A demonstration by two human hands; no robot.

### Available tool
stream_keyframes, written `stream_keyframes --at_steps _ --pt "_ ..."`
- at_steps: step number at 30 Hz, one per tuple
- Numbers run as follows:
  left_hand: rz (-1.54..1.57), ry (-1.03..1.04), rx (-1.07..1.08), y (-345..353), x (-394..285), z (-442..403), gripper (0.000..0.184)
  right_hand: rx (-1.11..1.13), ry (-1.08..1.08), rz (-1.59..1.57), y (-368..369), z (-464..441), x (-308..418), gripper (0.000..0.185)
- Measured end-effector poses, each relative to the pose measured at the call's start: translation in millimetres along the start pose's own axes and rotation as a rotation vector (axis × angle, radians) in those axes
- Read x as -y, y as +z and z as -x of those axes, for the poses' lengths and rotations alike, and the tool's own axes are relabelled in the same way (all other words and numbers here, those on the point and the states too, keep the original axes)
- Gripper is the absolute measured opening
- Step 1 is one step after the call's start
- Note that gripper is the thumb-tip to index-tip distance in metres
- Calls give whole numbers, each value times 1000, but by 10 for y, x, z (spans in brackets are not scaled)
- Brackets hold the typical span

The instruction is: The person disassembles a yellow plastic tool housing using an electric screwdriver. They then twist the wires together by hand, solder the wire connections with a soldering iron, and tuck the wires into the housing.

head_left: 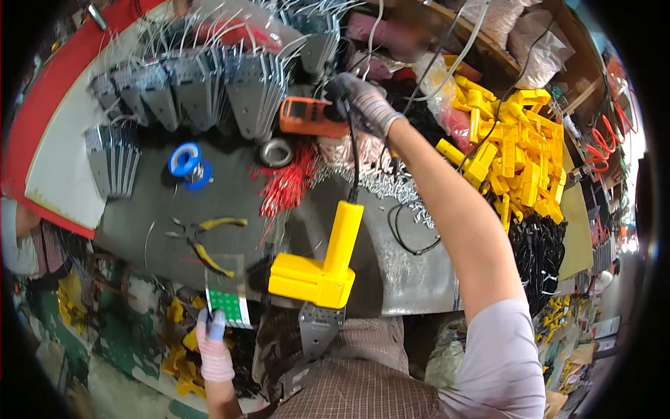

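Observation:
My left hand (215, 346), in a striped glove with bluish fingertips, pinches the lower edge of a sheet of green round stickers (226, 307) at the table's front edge. My right hand (364, 103), also gloved, reaches to the far side of the table, at the right end of an orange multimeter (310, 117). Its fingertips are dark and partly hidden, so I cannot tell what they grip. Between my arms lies a yellow plastic housing (314, 278) with a handle and black cord. A perforated metal bracket (321, 329) sticks out from it over my lap.
Yellow-handled pliers (216, 223), a blue solder spool (185, 162) and a metal ring (276, 153) lie on the dark table (139, 230). Wired metal plates (255, 91) stand behind. Red wires (285, 185) lie mid-table; yellow housings (523, 143) and black cords (539, 258) are heaped right.

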State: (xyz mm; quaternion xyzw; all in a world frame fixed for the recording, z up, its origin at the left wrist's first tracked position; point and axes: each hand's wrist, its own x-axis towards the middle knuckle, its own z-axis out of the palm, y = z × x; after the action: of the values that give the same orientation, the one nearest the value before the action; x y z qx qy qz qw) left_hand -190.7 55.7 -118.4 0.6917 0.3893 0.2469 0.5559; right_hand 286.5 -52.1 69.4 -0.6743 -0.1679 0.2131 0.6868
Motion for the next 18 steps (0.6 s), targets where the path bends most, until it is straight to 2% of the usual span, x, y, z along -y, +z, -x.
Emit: stream_keyframes --at_steps 1,2,3,4,5,6,7,8,9,11,12,13,14,15,16,18 --pt "122 -167 108 59 -580 -62 30 -33 84 77 -1 160 141 20" --pt "195 -145 259 55 -717 -147 21 40 -1 51 -137 -52 -28 20" --pt "153 -119 294 65 -884 -129 21 69 -16 89 -146 8 29 21" --pt "216 -180 401 37 -843 -171 24 59 57 3 -250 -145 -30 23" --pt "233 -166 479 -14 -714 -196 26 162 -153 -57 -585 -466 -306 24" --pt "206 -186 516 -69 -679 -194 27 77 -96 147 -439 -37 36 35" --pt "299 -243 516 -94 -696 -172 26 -103 -427 490 -200 486 264 42" --pt "394 -293 513 -102 -718 -140 26 -127 -781 623 -382 479 284 39" --pt "398 -314 486 -116 -676 -94 26 -333 -808 476 -216 721 369 38" --pt "835 -479 447 -139 -590 -44 24 -450 -863 546 232 1443 478 31" --pt "833 -493 438 -162 -573 -40 24 -411 -746 551 506 1841 431 29" --pt "794 -517 475 -183 -568 -39 24 -258 -836 706 578 2078 236 28" --pt "758 -543 516 -194 -572 -38 24 40 -878 959 811 2360 226 29" --pt "654 -522 566 -209 -625 -51 24 235 -937 1069 926 2527 79 27" --pt "656 -530 563 -215 -597 -28 24 392 -850 1018 1090 2633 -17 26" --pt "624 -483 467 -249 -549 24 25 466 -733 1054 1304 2756 -338 27"
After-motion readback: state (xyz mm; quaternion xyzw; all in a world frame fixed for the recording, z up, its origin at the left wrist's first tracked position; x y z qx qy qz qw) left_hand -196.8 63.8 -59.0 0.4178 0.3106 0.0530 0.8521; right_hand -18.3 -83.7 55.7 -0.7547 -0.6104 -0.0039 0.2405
